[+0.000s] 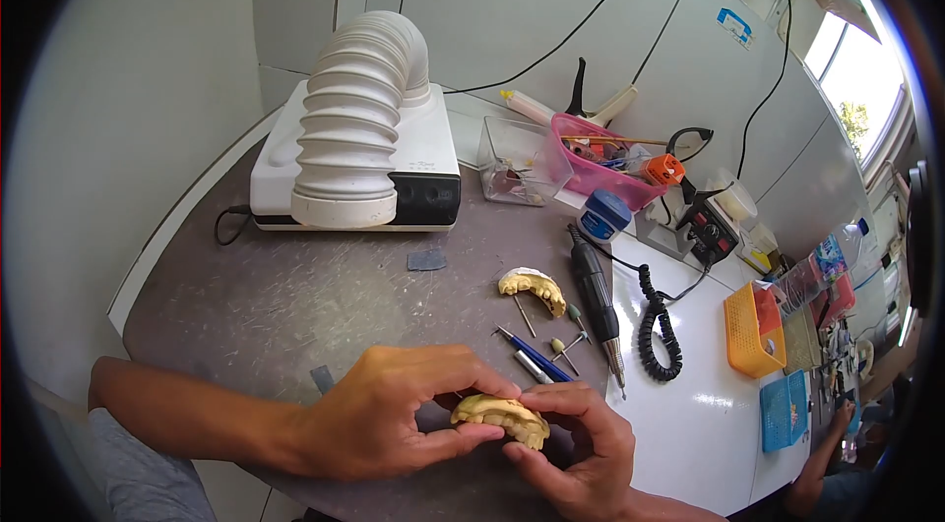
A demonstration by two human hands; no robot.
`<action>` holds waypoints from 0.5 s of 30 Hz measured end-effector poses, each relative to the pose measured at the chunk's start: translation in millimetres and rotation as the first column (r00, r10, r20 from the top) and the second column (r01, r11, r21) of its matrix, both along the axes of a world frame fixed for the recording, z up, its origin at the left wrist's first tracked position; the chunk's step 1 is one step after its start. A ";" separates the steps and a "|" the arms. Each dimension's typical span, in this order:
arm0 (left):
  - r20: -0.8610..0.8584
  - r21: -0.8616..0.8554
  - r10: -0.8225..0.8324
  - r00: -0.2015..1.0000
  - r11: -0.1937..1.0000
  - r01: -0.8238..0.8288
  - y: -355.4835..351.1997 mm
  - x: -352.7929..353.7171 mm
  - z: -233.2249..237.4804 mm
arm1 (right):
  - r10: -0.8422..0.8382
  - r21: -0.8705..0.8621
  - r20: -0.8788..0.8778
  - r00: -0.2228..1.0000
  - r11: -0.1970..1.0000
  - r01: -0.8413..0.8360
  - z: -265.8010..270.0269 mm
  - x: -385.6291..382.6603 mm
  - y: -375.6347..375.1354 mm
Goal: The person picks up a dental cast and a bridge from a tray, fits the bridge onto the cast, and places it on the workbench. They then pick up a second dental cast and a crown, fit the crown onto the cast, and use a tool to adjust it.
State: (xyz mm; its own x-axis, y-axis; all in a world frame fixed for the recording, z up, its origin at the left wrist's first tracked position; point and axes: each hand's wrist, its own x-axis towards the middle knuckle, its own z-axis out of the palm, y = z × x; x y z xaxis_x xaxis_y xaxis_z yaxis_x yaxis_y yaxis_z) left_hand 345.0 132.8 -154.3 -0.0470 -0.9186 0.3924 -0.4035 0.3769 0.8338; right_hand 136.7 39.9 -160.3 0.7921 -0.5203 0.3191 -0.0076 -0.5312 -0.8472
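A yellowish plaster dental model (pixel 500 418) with a row of teeth is held up between both hands near the bench's front edge. My left hand (pixel 389 414) pinches its left end between thumb and fingers. On the right end, my right hand (pixel 581 443) grips it the same way. Behind the hands lies a second dental model (pixel 533 286), curved like an arch with a white rim. Close by are a blue pen (pixel 532 353), a thin metal bur (pixel 524 315) and several small mounted grinding points (pixel 558 346). A black rotary handpiece (pixel 596 301) rests to their right.
A white dust extractor (pixel 354 197) with a ribbed hose stands at the back left. Behind are a clear bin (pixel 517 168), a pink basket (pixel 605 168) and a blue-lidded jar (pixel 603 217). Orange (pixel 755 330) and blue baskets (pixel 784 411) stand right. Another person's arm (pixel 827 458) shows far right.
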 end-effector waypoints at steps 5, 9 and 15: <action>-0.135 0.104 -0.033 0.990 0.993 0.047 -0.9 -0.4 -0.7 | 0.059 0.140 0.034 0.998 0.988 -0.063 -1.5 -2.2 -1.6; -0.608 0.298 0.032 0.793 0.935 0.191 -3.2 -5.0 -4.7 | 0.043 0.237 -0.004 0.999 0.971 -0.040 -4.8 -1.9 -1.1; -0.664 0.445 0.033 0.747 0.820 0.360 -6.1 4.8 -1.1 | 0.036 0.189 -0.021 0.999 0.982 -0.031 -6.9 0.6 -0.2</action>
